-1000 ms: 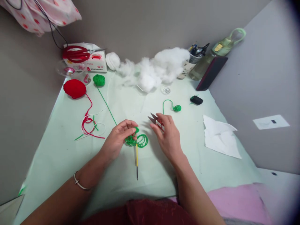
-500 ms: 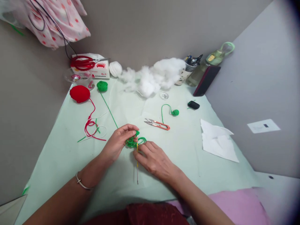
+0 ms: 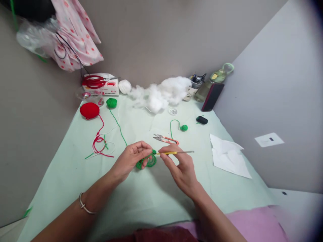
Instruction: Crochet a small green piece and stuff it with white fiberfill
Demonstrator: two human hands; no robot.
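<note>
My left hand pinches a small green crochet piece, and loops of green yarn hang below its fingers. In my right hand is a crochet hook with a yellow grip, held level between thumb and fingers. The hook's left end meets the green piece; its bare metal end points right. From the left hand a green strand runs back to a green yarn ball. Just beyond the right hand lie orange-handled thread snips, beside a small green crocheted ball with a yarn tail.
Red yarn trails strands at the left. White stuffing is heaped along the back wall. A phone leans against a bottle at the back right, near a black case. White paper lies at the right.
The hook has swung from pointing toward me to lying level, pointing right. My right hand has moved right and up with it. The view has shifted slightly.
</note>
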